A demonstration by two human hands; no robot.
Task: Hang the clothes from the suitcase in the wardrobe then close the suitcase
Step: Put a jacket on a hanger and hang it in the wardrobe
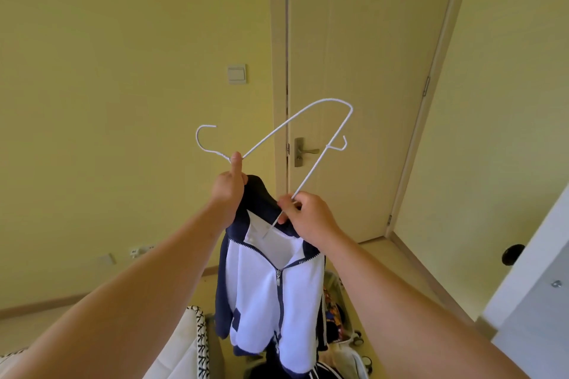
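A white and navy zip jacket hangs in the air in front of me, its collar held up. My left hand grips the collar and pinches the neck of a white wire hanger just below its hook. My right hand pinches the hanger's lower bar, whose end pokes down into the jacket's neck opening. The hanger is tilted, its hook pointing left. Below the jacket lies a pile of clothes; the suitcase itself is hidden.
A closed cream door with a metal handle stands straight ahead. A light switch sits on the yellow wall. A white cushion with black pattern lies at the lower left. A grey-white panel with a black knob is at right.
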